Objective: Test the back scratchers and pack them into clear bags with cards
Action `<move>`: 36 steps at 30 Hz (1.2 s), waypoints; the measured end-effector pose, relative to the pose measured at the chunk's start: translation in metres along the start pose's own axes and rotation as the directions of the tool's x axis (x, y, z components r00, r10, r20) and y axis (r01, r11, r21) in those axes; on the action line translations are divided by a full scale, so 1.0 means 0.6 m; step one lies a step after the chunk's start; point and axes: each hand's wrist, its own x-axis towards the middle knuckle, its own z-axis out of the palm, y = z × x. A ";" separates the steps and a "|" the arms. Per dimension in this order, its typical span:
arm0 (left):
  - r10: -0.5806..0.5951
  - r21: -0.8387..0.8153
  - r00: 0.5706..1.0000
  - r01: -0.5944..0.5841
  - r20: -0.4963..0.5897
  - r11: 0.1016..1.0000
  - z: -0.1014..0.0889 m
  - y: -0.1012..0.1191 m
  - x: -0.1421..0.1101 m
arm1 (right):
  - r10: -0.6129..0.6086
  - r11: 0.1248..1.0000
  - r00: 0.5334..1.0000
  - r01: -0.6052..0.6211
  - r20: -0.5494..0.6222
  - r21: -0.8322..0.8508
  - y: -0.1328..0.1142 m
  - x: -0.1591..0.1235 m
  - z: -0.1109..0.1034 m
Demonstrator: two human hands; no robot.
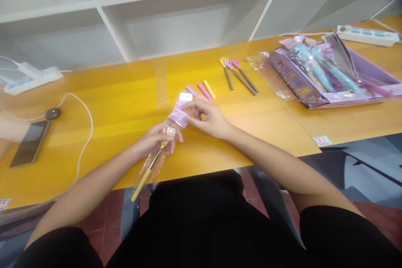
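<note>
My left hand is closed round a clear plastic packet that holds a yellow-handled back scratcher, its handle pointing down over the table edge. My right hand pinches the packet's purple printed header card at the top end. Just beyond my fingers lie three small grip sleeves on the table, purple, pink and yellow. Further right lie three loose back scratchers with claw heads.
A purple display box of packed items sits at the right on the yellow table. A phone, a cable and a power strip are at the left; another power strip at far right. White shelves stand behind.
</note>
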 end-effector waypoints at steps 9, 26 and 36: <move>0.009 0.019 1.000 -0.009 -0.002 1.000 0.002 0.002 0.000 | -0.089 0.995 0.991 0.085 -0.095 -0.048 0.004 0.000 0.006; 0.010 0.023 1.000 -0.010 -0.011 1.000 0.002 0.001 -0.003 | 0.209 0.968 0.978 -0.208 0.005 0.141 0.008 -0.004 0.009; -0.010 0.034 1.000 0.011 -0.004 0.999 0.003 0.004 -0.005 | 0.271 0.941 0.962 -0.262 -0.014 0.216 0.018 -0.009 0.039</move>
